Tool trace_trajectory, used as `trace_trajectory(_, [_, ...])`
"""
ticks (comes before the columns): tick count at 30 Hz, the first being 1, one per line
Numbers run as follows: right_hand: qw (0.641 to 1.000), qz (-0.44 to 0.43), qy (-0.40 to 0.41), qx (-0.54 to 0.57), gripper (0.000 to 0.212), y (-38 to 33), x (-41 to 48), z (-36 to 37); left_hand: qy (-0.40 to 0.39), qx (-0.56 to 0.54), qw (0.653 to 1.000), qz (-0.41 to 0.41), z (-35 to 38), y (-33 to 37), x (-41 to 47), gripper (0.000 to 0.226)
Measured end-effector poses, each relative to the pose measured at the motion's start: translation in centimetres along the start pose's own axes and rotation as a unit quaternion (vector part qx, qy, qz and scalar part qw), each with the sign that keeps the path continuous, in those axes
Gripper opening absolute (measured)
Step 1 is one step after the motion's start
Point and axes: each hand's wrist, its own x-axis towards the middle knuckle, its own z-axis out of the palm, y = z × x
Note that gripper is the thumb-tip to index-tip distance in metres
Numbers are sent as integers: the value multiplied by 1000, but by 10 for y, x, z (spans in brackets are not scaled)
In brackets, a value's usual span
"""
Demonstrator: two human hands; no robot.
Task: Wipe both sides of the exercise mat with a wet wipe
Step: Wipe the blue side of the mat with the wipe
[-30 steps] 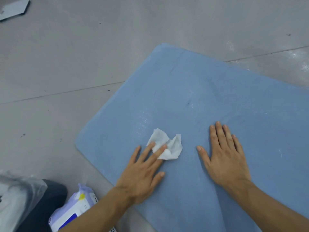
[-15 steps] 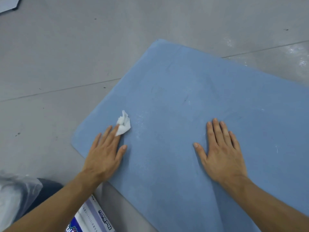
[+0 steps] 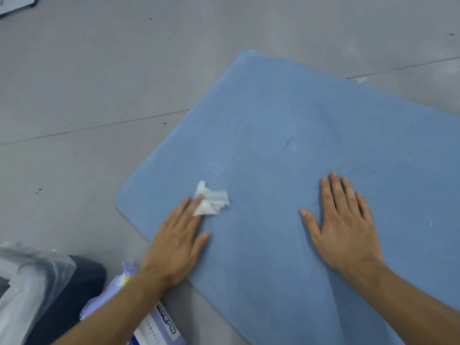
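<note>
The exercise mat (image 3: pixel 298 120), pale blue, lies flat on the grey floor (image 3: pixel 87 83) and fills the view from the centre out to 3 o'clock, with its rounded corner toward 9 o'clock.

The left hand (image 3: pixel 178 241) is spread flat near that corner, fingers straight and pointing toward 1 o'clock. Its fingertips press a crumpled white wet wipe (image 3: pixel 211 201) onto the mat, and nothing is curled round the wipe. The right hand (image 3: pixel 346 227) lies palm down at 3 o'clock of the left one, well apart from it. Its fingers are straight and spread and it holds nothing.

Compared with 0.5 s ago, the left hand and wipe have swung back from the mat's 9 o'clock edge toward the middle, close to where they were 1 s ago. That looks like 1 full back-and-forth stroke. The right hand has kept its place on the mat throughout and appears to be pinning the mat against the rubbing.

Faint pale streaks at 12 o'clock of the wipe suggest that this patch is damp. The far reach of the mat toward 1 o'clock looks dry, so the upper face seems only partly done. The underside cannot be seen and is presumably yet to come.

A purple wipe packet (image 3: pixel 154 327) lies on the floor at 6 o'clock, under the left forearm. A clear plastic bag (image 3: pixel 29 282) sits at 8 o'clock.
</note>
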Motion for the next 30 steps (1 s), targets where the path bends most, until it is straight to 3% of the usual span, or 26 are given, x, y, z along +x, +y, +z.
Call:
trace_trajectory(7, [1000, -1, -5, -1, 83, -1, 0, -2, 7, -10, 989, -148, -14, -56, 7, 74])
trace_trajectory(15, [1000, -15, -4, 16, 83, 0, -2, -5, -9, -6, 1000, -9, 0, 8, -1, 72])
trace_trajectory(18, [997, -73, -13, 23, 84, 3, -6, -8, -36, 5, 996, 78, 8, 47, -15, 68])
trace_trajectory(21, [988, -148, -39, 16, 84, 10, -12, -10, -45, 2, 995, 86, 11, 67, -30, 67])
trace_trajectory(25, [979, -196, -55, 11, 87, 18, -16, -13, -47, 52, 991, 111, 4, 43, -31, 65])
trace_trajectory(30, [979, -194, -64, 5, 86, 18, -19, -14, -31, 55, 997, -52, -8, -8, -31, 68])
